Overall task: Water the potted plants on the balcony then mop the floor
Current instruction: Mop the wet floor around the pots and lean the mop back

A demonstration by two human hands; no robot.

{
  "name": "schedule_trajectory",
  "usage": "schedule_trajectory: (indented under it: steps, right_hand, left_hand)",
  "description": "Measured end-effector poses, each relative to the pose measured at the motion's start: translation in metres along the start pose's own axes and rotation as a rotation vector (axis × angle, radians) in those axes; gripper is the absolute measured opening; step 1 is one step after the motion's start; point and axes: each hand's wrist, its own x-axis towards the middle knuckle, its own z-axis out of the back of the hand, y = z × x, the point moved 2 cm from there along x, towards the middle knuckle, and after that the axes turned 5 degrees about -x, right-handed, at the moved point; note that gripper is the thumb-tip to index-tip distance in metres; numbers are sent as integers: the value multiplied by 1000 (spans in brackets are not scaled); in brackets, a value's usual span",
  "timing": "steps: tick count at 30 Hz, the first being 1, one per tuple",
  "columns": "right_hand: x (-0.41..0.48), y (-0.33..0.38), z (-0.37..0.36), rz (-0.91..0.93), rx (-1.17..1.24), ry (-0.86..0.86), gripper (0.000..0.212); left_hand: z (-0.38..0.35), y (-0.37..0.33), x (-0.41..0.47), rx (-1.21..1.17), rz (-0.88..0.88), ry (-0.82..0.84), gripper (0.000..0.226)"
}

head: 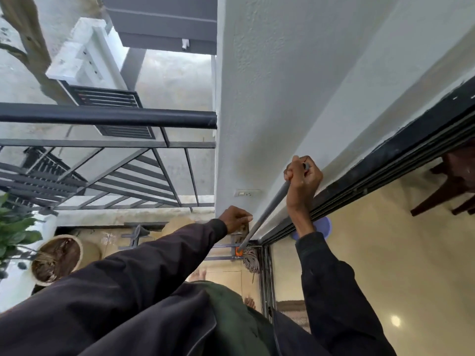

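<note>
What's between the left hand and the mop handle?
Nothing visible. The left hand is just beside the mop handle, with only a narrow gap of bare wall between them. The right hand grips the handle near its top.

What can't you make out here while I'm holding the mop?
Head view only:
- left hand: its back hides whether it grips the mop handle.
- mop head: small and blurred, low by the door frame.
- blue round object: mostly behind the right forearm.
- plant pot: soil wetness too blurred to judge.
</note>
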Motion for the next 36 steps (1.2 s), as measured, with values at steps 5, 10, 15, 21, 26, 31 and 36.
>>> schedule_trajectory:
  steps: [5,10,15,21,26,31,36]
  right_hand:
    - [16,-8,-22,116,-163,38,13]
    - [46,-33,-27,20,-294,-2,7]
    - [61,-51,-26,-150,-449,-32,34]
    - [73,-55,-27,-162,-544,-43,30]
    - [75,-48,-31,-171,-527,-93,38]
    - [82,-42,-34,-213,-556,-60,46]
    - [80,-39,-29,-211,-588,39,44]
  left_hand:
    - [26,15,-3,46,-18,-9,24]
    - [44,6,-3,75,-26,26,25]
    - [60,11,-11,34,28,21,23]
    - [56,-4,-5,-11,41,-6,23]
    - [53,-50,0,-74,-41,-64,21]
    - [60,-81,-4,-112,-113,-161,22]
    - [59,-89,-21,-151,-143,-194,22]
